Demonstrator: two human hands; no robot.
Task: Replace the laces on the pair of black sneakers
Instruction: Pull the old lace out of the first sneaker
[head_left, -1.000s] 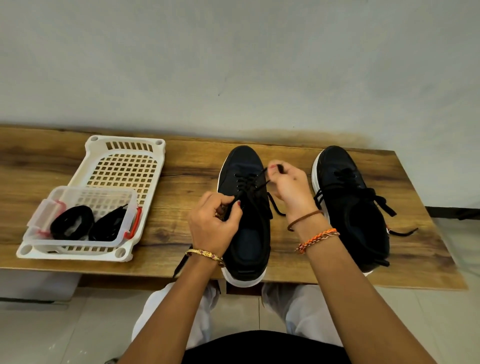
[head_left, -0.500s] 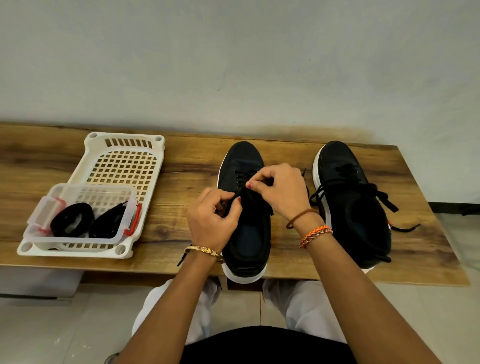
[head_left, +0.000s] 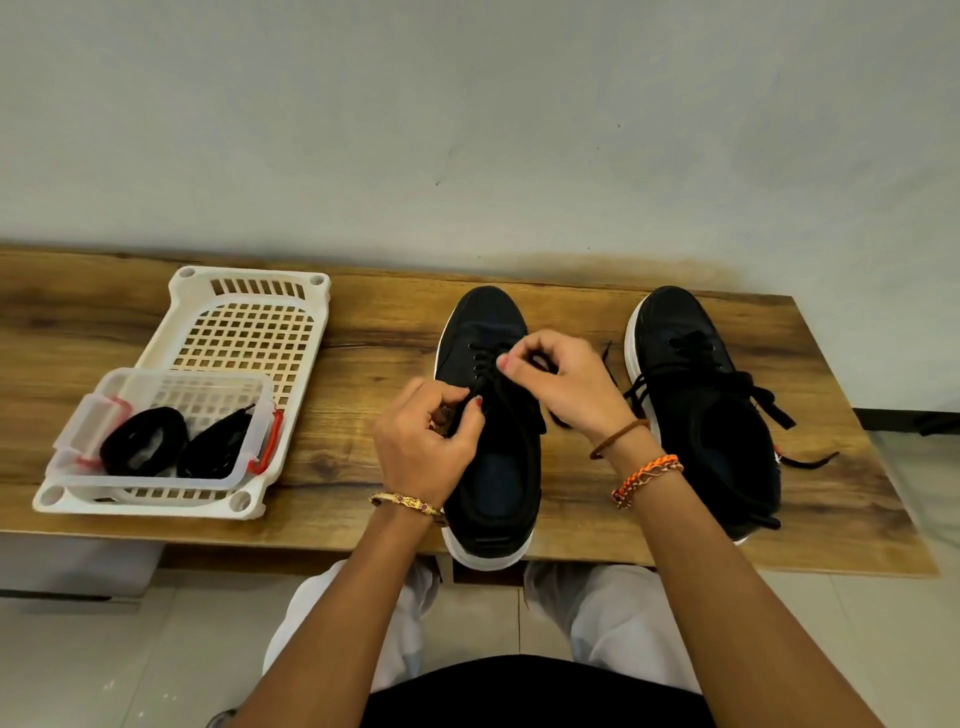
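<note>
Tray (head_left: 249, 306), white, perforated, far left on wooden table (head_left: 363, 322); one clear tub (head_left: 156, 467) inside, holding two black lace bundles (head_left: 145, 447). No readable writing or brand anywhere. Two black sneakers: left sneaker (head_left: 488, 488) at centre, right sneaker (head_left: 701, 415) near table's right end, its laces loose. Left hand (head_left: 421, 441) fingers pinch lace (head_left: 498, 384) at left sneaker's eyelets. Right hand (head_left: 566, 384) fingertips pinch lace just above; a second ago it was raised higher, pulling lace end up.
</note>
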